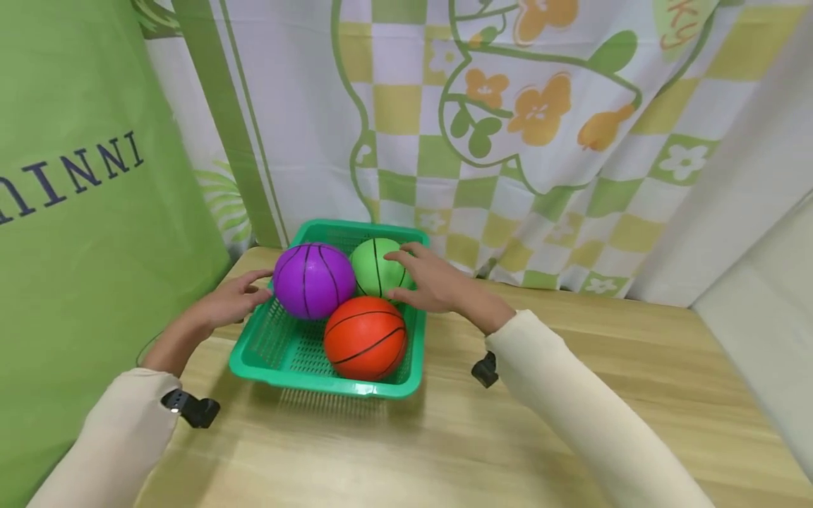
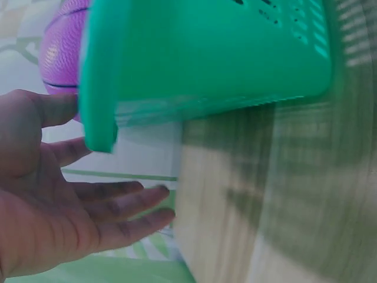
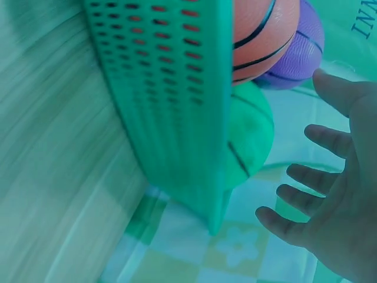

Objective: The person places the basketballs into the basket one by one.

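A green plastic basket (image 1: 254, 353) stands on the wooden table and holds three small basketballs. The purple ball (image 1: 314, 281) lies at the back left, the light green ball (image 1: 375, 267) at the back right, the orange-red ball (image 1: 365, 339) in front. At the basket's left rim is my left hand (image 1: 231, 300), fingers spread beside the purple ball; the left wrist view shows its fingertips close to the rim. My right hand (image 1: 435, 279) hovers over the right rim by the light green ball, its fingers apart and holding nothing in the right wrist view.
Behind the basket hangs a curtain (image 1: 470, 169) with checks and flowers. A large green cloth with letters (image 1: 95, 247) closes off the left side. The wooden tabletop (image 1: 483, 437) reaches right to a pale wall (image 1: 762, 261). Each wrist wears a small black camera (image 1: 200, 411).
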`<state>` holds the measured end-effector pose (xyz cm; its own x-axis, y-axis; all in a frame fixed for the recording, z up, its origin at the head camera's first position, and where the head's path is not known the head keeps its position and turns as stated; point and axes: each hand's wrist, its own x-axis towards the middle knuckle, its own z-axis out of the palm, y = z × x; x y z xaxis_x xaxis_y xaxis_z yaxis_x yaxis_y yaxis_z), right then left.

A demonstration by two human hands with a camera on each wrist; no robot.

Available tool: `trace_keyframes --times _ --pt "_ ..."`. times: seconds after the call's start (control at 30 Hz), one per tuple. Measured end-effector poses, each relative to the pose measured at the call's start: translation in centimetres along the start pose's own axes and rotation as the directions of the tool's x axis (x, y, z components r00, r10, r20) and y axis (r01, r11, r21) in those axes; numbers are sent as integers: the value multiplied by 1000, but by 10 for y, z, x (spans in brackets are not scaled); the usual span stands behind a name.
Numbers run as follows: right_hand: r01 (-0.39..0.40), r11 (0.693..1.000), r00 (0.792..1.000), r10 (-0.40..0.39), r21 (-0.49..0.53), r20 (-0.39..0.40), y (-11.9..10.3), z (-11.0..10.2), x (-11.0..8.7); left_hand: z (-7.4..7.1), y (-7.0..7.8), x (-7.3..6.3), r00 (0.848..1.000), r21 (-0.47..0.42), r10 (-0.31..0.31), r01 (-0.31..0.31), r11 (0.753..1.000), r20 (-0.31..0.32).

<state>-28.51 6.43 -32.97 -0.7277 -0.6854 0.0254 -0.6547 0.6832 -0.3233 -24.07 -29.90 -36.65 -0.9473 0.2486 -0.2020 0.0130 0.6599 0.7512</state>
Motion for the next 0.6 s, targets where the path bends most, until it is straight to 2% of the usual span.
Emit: trace_keyframes --times 0.17,0.33,0.5,0.6 --pt "-4 1000 998 3 -10 -59 18 0 -16 -2 17 1 998 154 36 -27 988 -54" --pt "-44 999 995 44 4 -94 30 -6 -33 -5 32 -2 990 253 96 -67 965 -105" --pt "-81 997 987 82 10 -139 44 -5 -49 -5 43 -5 972 322 177 -121 939 -151" --pt "-114 993 982 114 11 -150 53 -5 -60 -5 51 -4 956 378 219 -133 916 -196"
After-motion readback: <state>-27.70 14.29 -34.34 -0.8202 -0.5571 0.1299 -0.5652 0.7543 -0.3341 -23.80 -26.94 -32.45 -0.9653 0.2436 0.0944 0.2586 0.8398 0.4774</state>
